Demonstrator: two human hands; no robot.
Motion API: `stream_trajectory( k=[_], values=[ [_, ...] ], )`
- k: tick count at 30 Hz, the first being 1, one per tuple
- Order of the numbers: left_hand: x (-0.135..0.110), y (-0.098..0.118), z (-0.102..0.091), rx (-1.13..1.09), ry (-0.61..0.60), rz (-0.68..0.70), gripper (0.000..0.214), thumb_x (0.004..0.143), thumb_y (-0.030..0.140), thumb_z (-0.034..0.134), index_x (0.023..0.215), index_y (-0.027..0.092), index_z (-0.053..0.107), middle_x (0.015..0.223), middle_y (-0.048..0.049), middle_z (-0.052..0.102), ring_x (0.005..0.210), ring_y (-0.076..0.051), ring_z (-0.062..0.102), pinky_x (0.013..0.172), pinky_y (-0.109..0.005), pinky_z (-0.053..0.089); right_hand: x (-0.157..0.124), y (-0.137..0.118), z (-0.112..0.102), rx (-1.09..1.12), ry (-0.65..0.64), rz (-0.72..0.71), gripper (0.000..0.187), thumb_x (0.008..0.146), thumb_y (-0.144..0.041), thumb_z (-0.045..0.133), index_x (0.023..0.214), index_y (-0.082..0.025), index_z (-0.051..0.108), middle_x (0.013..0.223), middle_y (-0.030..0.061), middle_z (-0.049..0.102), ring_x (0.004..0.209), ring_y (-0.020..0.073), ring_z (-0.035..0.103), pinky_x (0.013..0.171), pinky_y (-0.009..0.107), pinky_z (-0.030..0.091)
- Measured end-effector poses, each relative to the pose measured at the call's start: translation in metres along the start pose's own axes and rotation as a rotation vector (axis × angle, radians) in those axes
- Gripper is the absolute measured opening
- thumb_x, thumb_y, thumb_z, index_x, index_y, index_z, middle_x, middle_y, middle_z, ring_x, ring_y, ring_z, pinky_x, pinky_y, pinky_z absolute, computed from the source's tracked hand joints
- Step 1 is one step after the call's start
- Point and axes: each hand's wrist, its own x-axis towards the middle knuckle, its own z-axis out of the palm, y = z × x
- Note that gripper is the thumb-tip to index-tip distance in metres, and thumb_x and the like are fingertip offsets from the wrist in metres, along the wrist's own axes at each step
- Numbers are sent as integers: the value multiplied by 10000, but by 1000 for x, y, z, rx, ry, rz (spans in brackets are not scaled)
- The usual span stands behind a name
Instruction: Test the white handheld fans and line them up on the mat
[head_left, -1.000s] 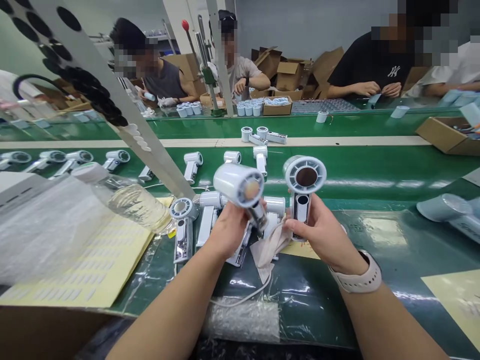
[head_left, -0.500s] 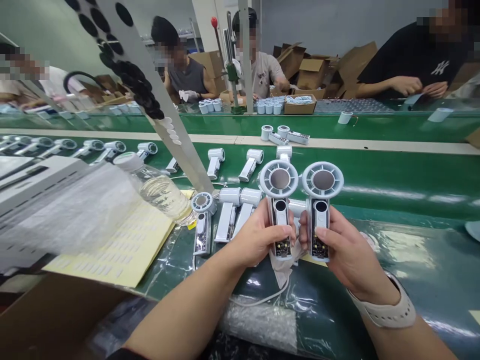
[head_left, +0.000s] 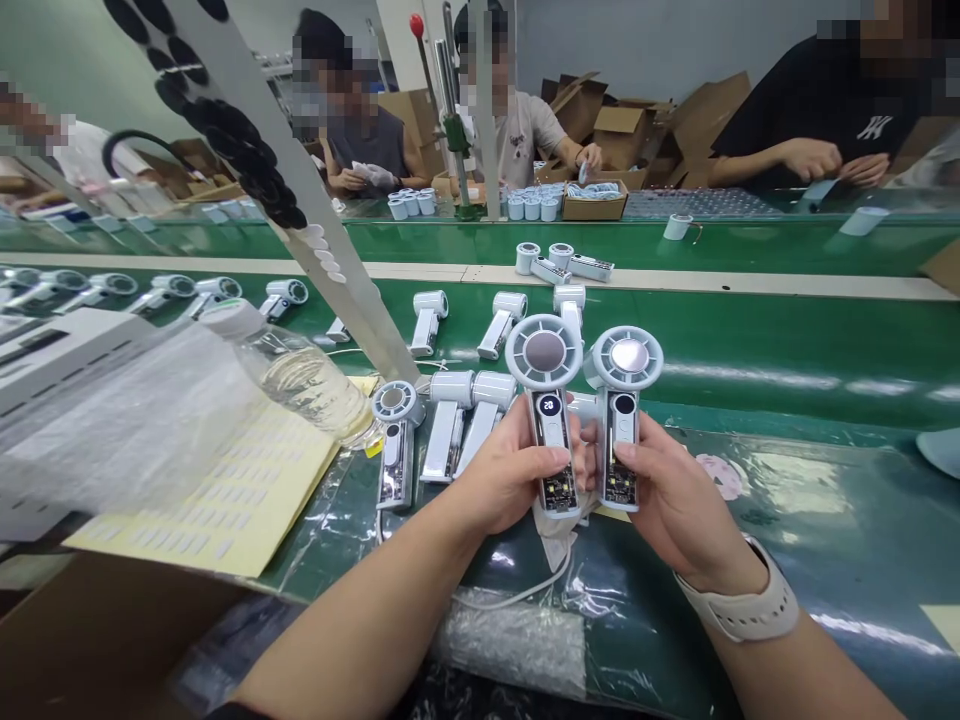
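My left hand (head_left: 517,465) is wrapped round the handle of a light-blue handheld fan (head_left: 545,360). Its small round display shows lit digits that look like 20, and my thumb lies on the handle below the button. A second handheld fan (head_left: 627,362) is gripped upright in my right hand (head_left: 664,480), thumb by its button, display dark. Both handles have circuit parts showing at the lower end. Just left of my hands, more fans (head_left: 450,430) lie on the bench, and one fan (head_left: 395,440) faces up with a white cable near its base.
A slanted metal post (head_left: 337,260) carries black and white discs. Left are a clear bottle (head_left: 300,375), yellow sticker sheets (head_left: 285,500) and a white box (head_left: 82,370). Several fans lie along the green belt (head_left: 750,340). Bubble wrap (head_left: 517,640) lies in front. Co-workers sit across the belt.
The left fan's display has lit up with digits. The right fan has tilted slightly, and its centre disc now shines brightly. Across the belt, a co-worker's hand has risen above the small carton.
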Motion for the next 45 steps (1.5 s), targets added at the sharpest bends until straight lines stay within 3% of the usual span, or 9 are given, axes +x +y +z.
stream_trajectory(
  k=[6, 13, 19, 23, 30, 39, 45],
  values=[
    [2, -1, -3, 12, 17, 6, 440, 693, 209, 774, 1052, 196, 519, 829, 20, 590, 651, -127, 596, 624, -295, 500, 2, 1, 0, -88, -13, -61, 248, 795, -320, 643, 1018, -242, 568, 864, 22, 636, 707, 185, 597, 644, 345, 522],
    [3, -2, -3, 67, 15, 33, 393, 706, 243, 779, 988, 188, 512, 805, 22, 587, 644, -115, 594, 636, -291, 516, 1, 1, 2, 39, 13, -4, 269, 738, -287, 702, 981, -224, 608, 814, 14, 641, 685, 167, 587, 621, 311, 496],
    [4, -1, -4, 62, 82, 4, 444, 705, 307, 779, 1031, 194, 500, 817, 22, 590, 625, -116, 589, 598, -288, 517, 0, 3, 1, 90, 15, 5, 296, 750, -388, 740, 971, -219, 636, 842, 28, 657, 699, 163, 597, 614, 295, 494],
    [6, -2, -5, 102, 148, 30, 405, 741, 333, 754, 1021, 191, 497, 778, 39, 578, 583, -97, 577, 549, -245, 478, 2, 4, 0, 70, 33, -3, 242, 797, -425, 717, 873, -216, 620, 709, 5, 621, 629, 145, 574, 549, 263, 466],
    [7, -3, -10, 195, -24, 64, 397, 760, 414, 755, 952, 195, 484, 704, 36, 594, 570, -112, 570, 560, -263, 478, 1, 1, -2, 23, -57, -113, 221, 828, -419, 703, 888, -221, 623, 685, -8, 614, 588, 136, 549, 531, 263, 469],
    [10, -6, -11, 208, 92, 51, 415, 732, 373, 777, 949, 196, 470, 756, 39, 595, 596, -107, 574, 557, -257, 464, 2, 2, -1, 38, -20, -136, 142, 836, -346, 663, 897, -226, 618, 688, -14, 616, 579, 138, 549, 553, 279, 472],
    [11, -7, -13, 227, 28, 48, 352, 760, 370, 729, 948, 208, 481, 731, 26, 581, 593, -144, 579, 556, -301, 459, 2, 0, 0, 22, -5, -88, 144, 831, -362, 648, 879, -229, 625, 739, 10, 620, 596, 163, 567, 547, 319, 479]
  ],
)
